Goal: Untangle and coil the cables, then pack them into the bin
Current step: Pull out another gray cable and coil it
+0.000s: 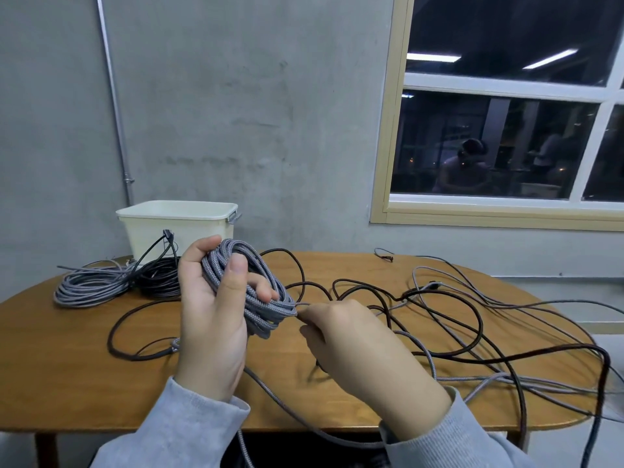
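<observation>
Coils: three — grey in hand [250, 285], grey on table [87, 288], black [158, 278].
Bins: one [175, 228].
Hands: two — left [209, 315], right [358, 346].

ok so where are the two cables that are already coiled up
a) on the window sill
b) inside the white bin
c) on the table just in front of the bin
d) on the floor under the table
c: the grey coil and the black coil lie on the table in front of the white bin, not in it.
</observation>
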A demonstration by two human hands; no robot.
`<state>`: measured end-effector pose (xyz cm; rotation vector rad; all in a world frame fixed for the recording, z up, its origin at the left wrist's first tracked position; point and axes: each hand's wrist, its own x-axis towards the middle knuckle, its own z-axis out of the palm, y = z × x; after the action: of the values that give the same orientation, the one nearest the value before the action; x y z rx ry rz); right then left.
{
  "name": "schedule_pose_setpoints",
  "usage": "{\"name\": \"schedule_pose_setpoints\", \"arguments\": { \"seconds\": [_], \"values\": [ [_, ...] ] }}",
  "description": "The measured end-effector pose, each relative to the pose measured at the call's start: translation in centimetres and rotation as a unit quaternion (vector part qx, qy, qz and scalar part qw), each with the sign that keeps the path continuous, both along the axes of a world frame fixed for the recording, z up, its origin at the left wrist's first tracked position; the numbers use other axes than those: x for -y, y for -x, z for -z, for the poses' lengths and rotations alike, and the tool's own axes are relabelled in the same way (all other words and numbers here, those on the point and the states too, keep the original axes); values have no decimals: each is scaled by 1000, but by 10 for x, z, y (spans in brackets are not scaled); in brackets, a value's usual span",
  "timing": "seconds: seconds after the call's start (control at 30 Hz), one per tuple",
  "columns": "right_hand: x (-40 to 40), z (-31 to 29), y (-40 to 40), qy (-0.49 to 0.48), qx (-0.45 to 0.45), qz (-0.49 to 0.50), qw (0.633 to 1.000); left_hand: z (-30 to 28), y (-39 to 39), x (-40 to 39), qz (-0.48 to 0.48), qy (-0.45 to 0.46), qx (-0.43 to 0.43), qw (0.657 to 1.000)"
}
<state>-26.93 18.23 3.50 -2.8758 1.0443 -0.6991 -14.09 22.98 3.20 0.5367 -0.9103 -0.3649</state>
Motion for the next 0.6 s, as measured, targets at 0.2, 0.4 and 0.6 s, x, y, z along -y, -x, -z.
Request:
{"name": "schedule_pose_setpoints", "arguments": {
  "seconds": [0.2, 0.4, 0.6],
  "values": [
    [-17, -8, 5, -40, -18, -34, 998, 8, -17, 10, -88, 17, 10, 996],
    [-37, -20, 6, -8, -27, -90, 996, 17, -32, 15, -137, -17, 92, 986],
    [-45, -29, 12, 61, -29, -92, 993, 18, -29, 16, -86, -56, 165, 981]
  ]
}}
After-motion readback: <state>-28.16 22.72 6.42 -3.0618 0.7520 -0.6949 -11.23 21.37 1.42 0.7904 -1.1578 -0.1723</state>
